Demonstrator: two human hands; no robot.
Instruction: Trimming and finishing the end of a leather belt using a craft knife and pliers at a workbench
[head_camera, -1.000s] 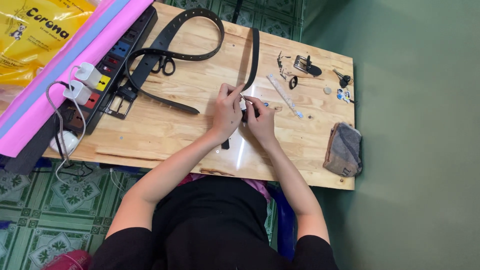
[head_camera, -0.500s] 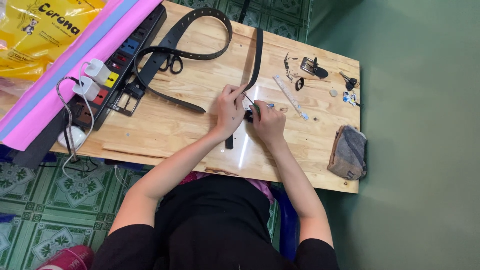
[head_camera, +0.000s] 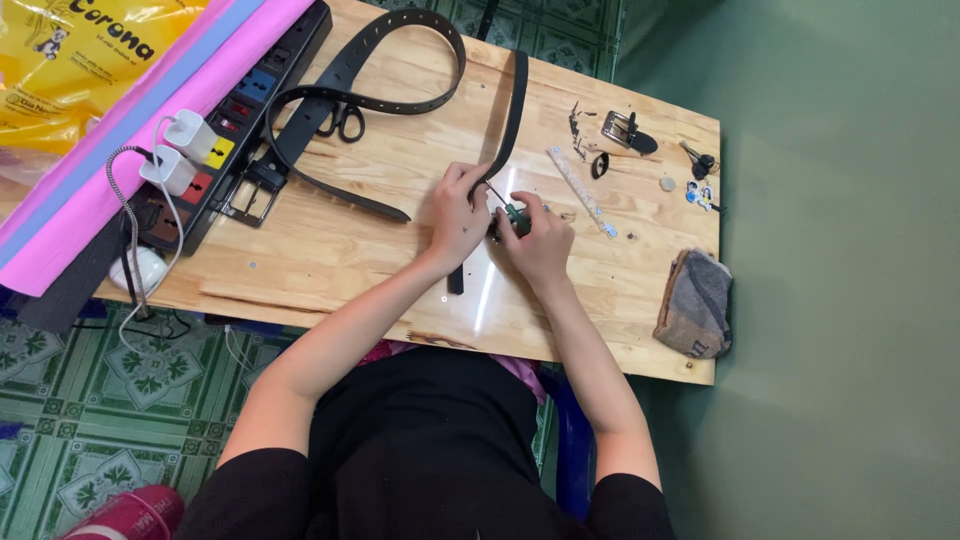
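**Mai:** At the far left corner, what is that yellow thing?

**Tan:** A crinkled yellow plastic bag (head_camera: 70, 60) with dark printed lettering and a small picture, lying beyond a long pink and lilac roll (head_camera: 150, 120) that runs slantwise along the left edge of the pale wooden counter (head_camera: 330, 250). Just beside the roll lies a black power strip with coloured switches (head_camera: 240, 110), two white plug adapters (head_camera: 180, 150) standing in it, close enough that their cables hang off the near-left edge.

**Mai:** And the black loops next to it?

**Tan:** One long black leather belt with punched holes (head_camera: 400, 60), curled far of centre so that it fits on the counter, a square metal buckle (head_camera: 250, 195) at its left end. Black-handled scissors (head_camera: 343, 120) rest inside the loop.

**Mai:** Where are the hands?

**Tan:** Mid-counter, close together. A second narrow black leather strap (head_camera: 514, 110) comes down from the far edge into them. The left hand (head_camera: 458, 215) is closed over the strap, pinning it to the wood, seemingly to keep it steady. The right hand (head_camera: 540, 240) is curled round a small dark green-handled tool (head_camera: 514, 217), whose thin tip points at the strap.

**Mai:** What sits to the right?

**Tan:** A pale slim stick (head_camera: 580, 188), a loose silver buckle (head_camera: 622, 130), small dark fittings (head_camera: 598, 165) and a key bunch (head_camera: 698, 165), all within reach. A folded grey and brown cloth (head_camera: 695, 305) lies at the near-right edge.
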